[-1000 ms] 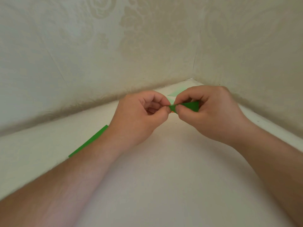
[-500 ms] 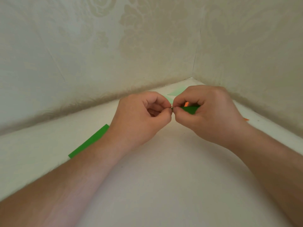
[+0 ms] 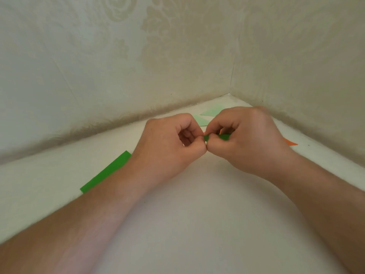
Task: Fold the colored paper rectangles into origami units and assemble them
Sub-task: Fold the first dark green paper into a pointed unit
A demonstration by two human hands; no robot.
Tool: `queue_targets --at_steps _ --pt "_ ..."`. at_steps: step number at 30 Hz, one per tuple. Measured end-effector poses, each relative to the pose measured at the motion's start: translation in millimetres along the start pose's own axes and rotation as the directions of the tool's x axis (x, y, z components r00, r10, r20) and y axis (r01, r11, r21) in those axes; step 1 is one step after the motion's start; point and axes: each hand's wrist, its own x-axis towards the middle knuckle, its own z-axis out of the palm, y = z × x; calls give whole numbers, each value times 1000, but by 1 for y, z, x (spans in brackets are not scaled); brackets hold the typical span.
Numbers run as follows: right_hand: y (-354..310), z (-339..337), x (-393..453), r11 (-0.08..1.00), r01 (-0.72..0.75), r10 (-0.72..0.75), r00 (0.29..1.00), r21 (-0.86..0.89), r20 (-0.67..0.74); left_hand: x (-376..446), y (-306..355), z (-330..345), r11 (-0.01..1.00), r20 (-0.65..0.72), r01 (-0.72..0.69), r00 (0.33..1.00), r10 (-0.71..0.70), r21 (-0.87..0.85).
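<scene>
A small folded green paper piece is held between both hands just above the white table. My right hand curls round most of it, with thumb and forefinger pinching its left end. My left hand pinches that same left tip, fingertips meeting the right hand's. A sliver of orange shows at the pinch; I cannot tell what it belongs to. Most of the piece is hidden inside my right hand.
A flat green paper rectangle lies on the table left of my left forearm. Pale green paper pieces lie behind the hands near the corner. An orange paper piece lies to the right. Patterned walls close in behind and right.
The hands have stayed pinched together on the green piece; a second ago more of its left end showed between the fingertips, and now the fingertips nearly cover it.
</scene>
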Motion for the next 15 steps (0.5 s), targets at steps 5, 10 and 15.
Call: queue_targets --at_steps 5,10,15 --pt "-2 1 -2 998 -55 54 998 17 21 1 -3 -1 996 42 -72 997 69 59" --pt "-1 0 0 988 -146 148 988 -38 35 3 -3 -3 985 5 -96 995 96 145" --pt "-4 -2 0 986 -159 162 984 -46 74 3 -2 -3 986 1 -108 994 109 125"
